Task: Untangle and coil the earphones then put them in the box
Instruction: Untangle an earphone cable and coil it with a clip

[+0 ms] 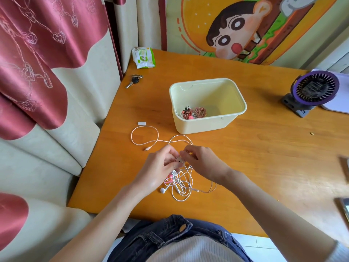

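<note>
The left hand (160,167) and right hand (204,163) both pinch the earphones (179,184) where their fingertips meet. The tangle lies on the bench (264,148) just on the body side of them, and one loop trails beyond the fingers toward the box (198,126). Pulling the hands apart here would likely cinch the knot tighter. The loose plug end could also catch in a loop.
</note>
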`<state>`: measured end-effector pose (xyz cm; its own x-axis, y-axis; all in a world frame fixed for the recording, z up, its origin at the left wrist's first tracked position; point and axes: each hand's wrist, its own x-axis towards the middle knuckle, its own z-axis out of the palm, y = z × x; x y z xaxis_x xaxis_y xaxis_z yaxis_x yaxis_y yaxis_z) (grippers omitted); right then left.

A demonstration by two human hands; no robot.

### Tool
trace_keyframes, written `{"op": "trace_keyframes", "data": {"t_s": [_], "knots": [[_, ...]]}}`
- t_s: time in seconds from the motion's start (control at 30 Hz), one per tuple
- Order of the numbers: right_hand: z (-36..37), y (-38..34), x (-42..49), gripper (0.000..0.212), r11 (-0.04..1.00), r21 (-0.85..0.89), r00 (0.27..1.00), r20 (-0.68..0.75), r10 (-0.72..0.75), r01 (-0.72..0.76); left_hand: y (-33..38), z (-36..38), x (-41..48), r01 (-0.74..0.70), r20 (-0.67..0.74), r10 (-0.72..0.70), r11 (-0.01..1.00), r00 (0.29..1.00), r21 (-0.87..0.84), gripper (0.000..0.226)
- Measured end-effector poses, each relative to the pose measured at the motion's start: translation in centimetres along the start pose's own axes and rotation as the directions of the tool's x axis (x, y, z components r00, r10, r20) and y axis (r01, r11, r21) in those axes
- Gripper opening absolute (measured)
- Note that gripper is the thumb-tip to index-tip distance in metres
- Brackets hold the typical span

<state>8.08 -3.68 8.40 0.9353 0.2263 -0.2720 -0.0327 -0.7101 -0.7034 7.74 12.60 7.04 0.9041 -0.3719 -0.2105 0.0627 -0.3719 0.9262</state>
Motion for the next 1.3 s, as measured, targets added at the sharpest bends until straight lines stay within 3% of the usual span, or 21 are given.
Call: {"op": "trace_keyframes", "data": {"t_s": [0.3,0.4,0.57,0.67,0.87,0.97,1.17,1.3], "knots": [[-0.6,-0.1,-0.1,0.025,0.998,0.059,0.999,-0.020,0.035,-0.034,-0.3,0.1,0.1,0.010,-0.155,0.003,0.997,0.988,0.079,0.023],[-0.3,0.0,0.1,0.027,0.996,0.064,0.997,-0.042,0.060,-0.057,-0.8,0.0,0.2,-0.057,-0.131,0.084,0.979,0.988,0.196,0.022],[-0.3,-0.1,0.8,0.030,0.978,0.146,0.982,-0.099,0.163,-0.148,-1.4,0.3,-0.3,-0.239,0.041,0.242,0.894,0.969,0.378,0.015],[-0.6,0.0,0.9,0.037,0.974,0.169,0.974,-0.142,0.177,-0.152,-1.8,0.1,-0.3,-0.207,-0.040,0.252,0.865,0.967,0.456,0.022],[-0.6,-0.4,0.8,0.041,0.948,0.283,0.984,-0.061,0.166,-0.142,-1.6,0.4,0.4,-0.119,-0.198,0.208,0.915,0.958,0.385,0.026],[-0.5,-0.6,0.7,0.041,0.941,0.309,0.987,-0.039,0.157,-0.137,-1.5,0.7,0.7,-0.101,-0.211,0.182,0.933,0.960,0.346,0.016],[-0.7,-0.1,0.6,0.042,0.976,0.183,0.990,-0.052,0.132,-0.120,-1.4,-0.1,0.7,-0.095,-0.210,0.128,0.983,0.969,0.160,0.012],[-0.5,-0.4,0.1,0.042,0.989,0.136,0.996,0.064,0.055,-0.064,-2.0,-0.6,1.2,-0.015,-0.237,0.056,0.985,0.970,0.171,0.016]]}}
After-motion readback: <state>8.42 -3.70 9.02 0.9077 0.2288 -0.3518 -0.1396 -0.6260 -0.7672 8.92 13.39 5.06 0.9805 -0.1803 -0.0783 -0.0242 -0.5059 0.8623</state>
